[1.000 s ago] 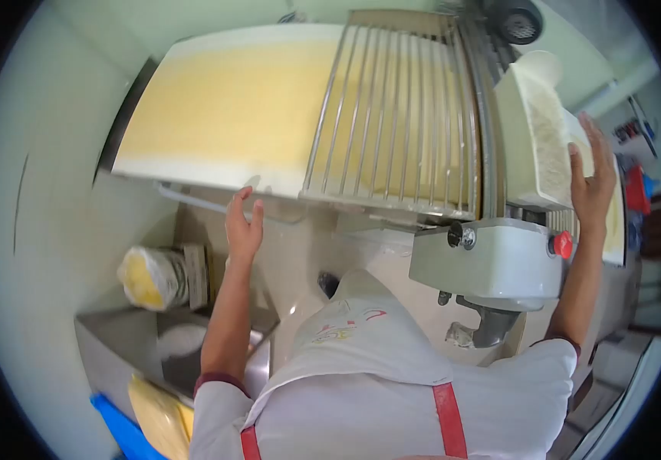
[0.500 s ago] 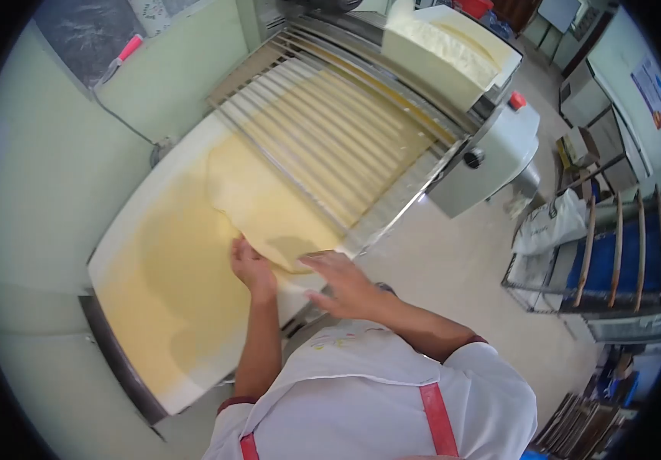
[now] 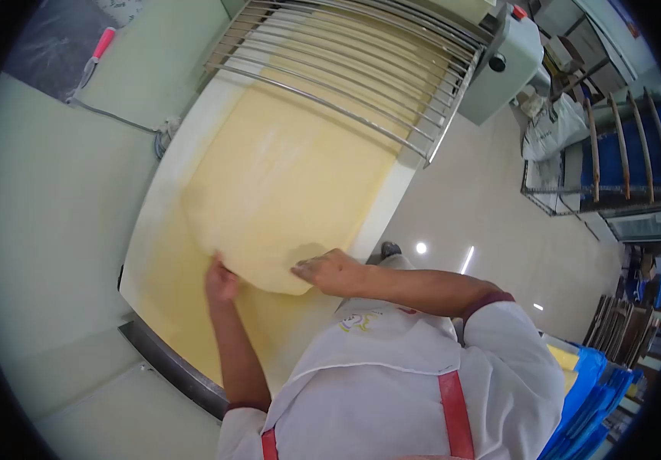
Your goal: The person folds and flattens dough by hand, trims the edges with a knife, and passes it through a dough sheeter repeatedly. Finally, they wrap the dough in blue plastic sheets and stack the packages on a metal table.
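A wide, pale yellow dough sheet (image 3: 292, 176) lies along the white belt (image 3: 394, 195) of a dough sheeter, its far part under the metal bar guard (image 3: 330, 107). My left hand (image 3: 221, 279) pinches the sheet's near edge on the left. At the near right corner, my right hand (image 3: 329, 272) grips the edge, fingers curled; part of its grip is hidden. Between the hands the edge hangs in a rounded curve above the yellow-tinted near end of the belt.
The machine's grey-white side housing (image 3: 511, 65) carries a black knob and red button. Along the left runs a pale wall (image 3: 54, 207) with a pink-handled tool (image 3: 98, 55). A rack (image 3: 622, 153) with wooden rods and a white bag (image 3: 557, 126) stand on the right.
The dough sheet has come farther out from under the guard toward me. Both hands have stayed at its near edge, and my right hand has closed on the corner. My view has shifted.
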Tool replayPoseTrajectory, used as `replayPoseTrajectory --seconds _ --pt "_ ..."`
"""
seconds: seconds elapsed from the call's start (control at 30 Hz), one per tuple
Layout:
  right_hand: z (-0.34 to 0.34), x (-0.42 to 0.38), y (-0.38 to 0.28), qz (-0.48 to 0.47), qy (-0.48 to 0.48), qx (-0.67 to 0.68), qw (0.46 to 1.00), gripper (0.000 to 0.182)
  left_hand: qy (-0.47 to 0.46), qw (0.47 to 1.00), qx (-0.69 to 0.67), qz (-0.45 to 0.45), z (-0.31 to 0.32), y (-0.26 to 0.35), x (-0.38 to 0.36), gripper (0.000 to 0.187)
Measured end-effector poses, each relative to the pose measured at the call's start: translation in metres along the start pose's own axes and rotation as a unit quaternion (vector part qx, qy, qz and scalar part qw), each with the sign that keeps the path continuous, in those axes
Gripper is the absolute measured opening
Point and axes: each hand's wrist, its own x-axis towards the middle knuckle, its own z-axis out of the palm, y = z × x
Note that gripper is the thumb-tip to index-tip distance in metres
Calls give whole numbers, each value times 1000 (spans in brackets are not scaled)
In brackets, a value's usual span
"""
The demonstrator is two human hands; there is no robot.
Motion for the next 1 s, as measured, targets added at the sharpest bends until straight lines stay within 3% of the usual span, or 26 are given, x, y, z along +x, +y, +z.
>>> replayPoseTrajectory --seconds 0.13,0.17,0.2,0.23,0.27,0.3,0.33,0.37,0.4,0.43,0.47,0.53,0.57,0.6,0.63,0.67,0.7,0.73,0.8,0.9,1.0 --pt "1 15 -30 -37 -37 94 994 44 24 988 155 -16 -62 90 38 48" --pt "0 20 -30 -48 -15 150 987 44 99 956 270 58 -41 101 18 50" --pt "-2 24 -26 -58 8 205 977 45 169 901 378 130 -10 117 -5 51" --pt "-6 22 -22 -67 27 262 962 46 124 867 453 166 -15 139 -7 54" --pt "-18 17 -17 -68 56 320 943 47 183 783 573 158 27 157 -27 49" --pt "-40 14 -10 -70 81 376 920 49 210 655 675 267 56 167 -36 39" --pt "-63 10 -2 -72 102 431 894 50 122 694 667 244 115 179 -57 30" --pt "-86 3 8 -60 120 448 884 52 158 626 717 263 166 183 -65 27" --pt "-112 -6 20 -47 137 465 873 53 130 681 681 235 200 192 -63 25" --pt "-136 -16 35 -33 152 482 862 55 88 664 679 301 234 194 -57 26" --pt "-160 -26 52 -25 183 468 864 57 50 637 704 311 276 194 -51 27" --pt "-205 -43 87 18 251 422 871 56 -70 747 632 196 336 216 -4 33" --pt "-216 -49 109 52 314 396 861 46 -133 807 519 247 353 220 36 34" --pt "-228 -56 133 108 367 339 859 34 -188 833 445 268 389 199 57 38" --pt "-247 -54 148 229 397 326 827 26 -201 480 731 442 433 155 60 56" --pt "-254 -50 172 255 424 326 806 28 -164 682 593 397 452 102 88 71" --pt "-262 -46 196 279 454 324 782 30 -97 590 692 404 447 58 131 75" --pt "-261 -46 220 262 471 292 790 34 -31 485 775 405 436 15 168 79" --pt "-253 -48 263 228 504 222 803 43 -11 437 783 443 415 -62 199 92" --pt "-257 -50 257 255 466 249 810 57 3 445 772 453 416 -84 184 88" --pt "-256 -55 256 268 428 271 819 59 -8 446 775 447 411 -79 177 86"
